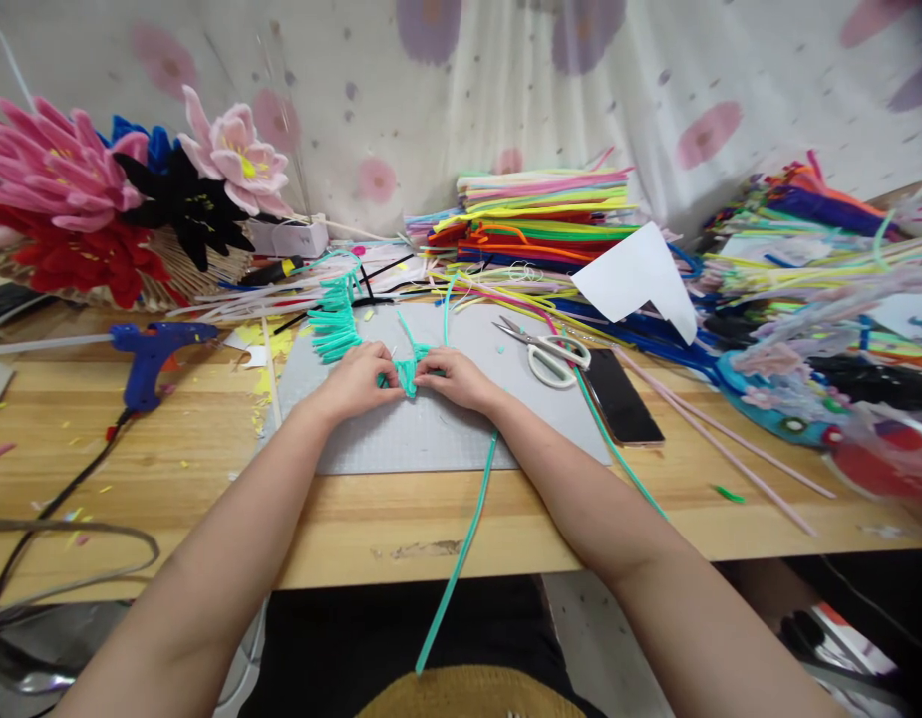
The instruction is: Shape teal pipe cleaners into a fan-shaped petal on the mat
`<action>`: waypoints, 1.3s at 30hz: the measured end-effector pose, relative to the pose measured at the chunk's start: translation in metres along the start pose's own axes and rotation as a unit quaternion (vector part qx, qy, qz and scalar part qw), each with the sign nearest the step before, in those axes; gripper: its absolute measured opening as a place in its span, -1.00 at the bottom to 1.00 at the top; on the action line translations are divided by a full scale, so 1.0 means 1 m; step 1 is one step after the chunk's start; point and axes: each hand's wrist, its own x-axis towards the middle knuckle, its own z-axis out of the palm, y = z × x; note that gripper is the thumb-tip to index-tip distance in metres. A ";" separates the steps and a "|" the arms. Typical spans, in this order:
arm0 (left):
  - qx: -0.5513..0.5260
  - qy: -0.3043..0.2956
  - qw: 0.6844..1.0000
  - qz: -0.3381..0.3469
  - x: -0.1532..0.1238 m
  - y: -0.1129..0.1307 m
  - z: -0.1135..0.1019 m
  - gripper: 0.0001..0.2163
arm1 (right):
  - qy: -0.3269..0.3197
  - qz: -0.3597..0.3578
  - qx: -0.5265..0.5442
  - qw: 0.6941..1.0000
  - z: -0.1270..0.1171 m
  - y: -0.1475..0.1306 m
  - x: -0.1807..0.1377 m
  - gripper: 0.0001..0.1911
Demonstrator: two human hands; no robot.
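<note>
A wooden table [206,439] carries a grey mat [446,429], with a stack of coloured stems [542,214] at the back; a blue glue gun [151,349] lies to the left and scissors [554,351] to the right. The teal pipe cleaner [461,558] is on the mat's middle; its long axis runs far to near, its free end pointing at the person and hanging past the table's edge. The left hand [360,379] and right hand [457,379] each pinch its bunched far end, fingertips almost meeting. By my reading the work is partway: 1 row of folded teal loops [335,319] lies finished at the mat's far-left corner; only a short part of this stem is bent, and most of it lies straight.
</note>
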 end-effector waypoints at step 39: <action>-0.041 -0.125 0.990 -0.053 -0.025 -0.027 -0.070 -0.88 | 0.055 -0.074 -0.141 0.986 0.003 0.005 -0.001 -0.80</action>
